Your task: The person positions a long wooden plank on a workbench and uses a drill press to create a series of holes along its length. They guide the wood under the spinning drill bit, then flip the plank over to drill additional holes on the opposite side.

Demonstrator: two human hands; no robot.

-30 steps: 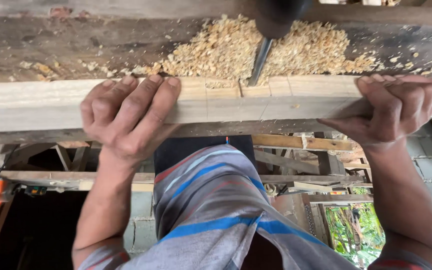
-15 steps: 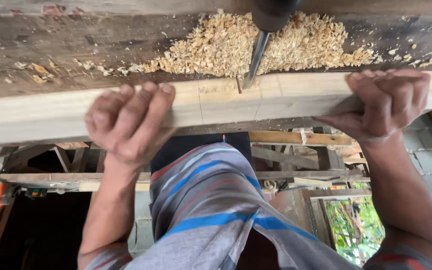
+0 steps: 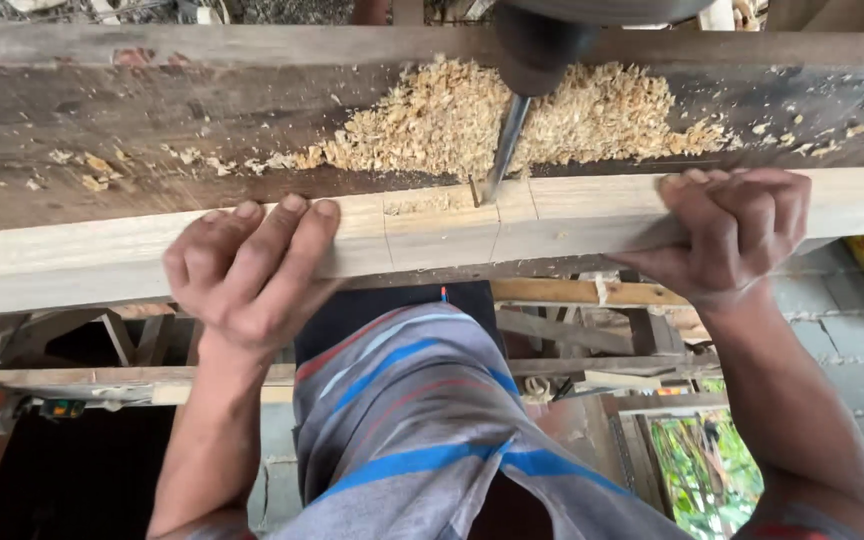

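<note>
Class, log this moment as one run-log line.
left hand: grips pale wooden beam | right hand: grips beam | drill bit: at marked section | wood shavings: piled behind

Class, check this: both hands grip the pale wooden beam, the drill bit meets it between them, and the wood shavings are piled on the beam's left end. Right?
Not quite. The head view shows the wood shavings piled on the dark board behind the beam, around the drill bit. The left hand and right hand do grip it.

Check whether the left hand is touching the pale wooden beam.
Touching. The head view shows the left hand with its fingers lying across the pale wooden beam.
</note>
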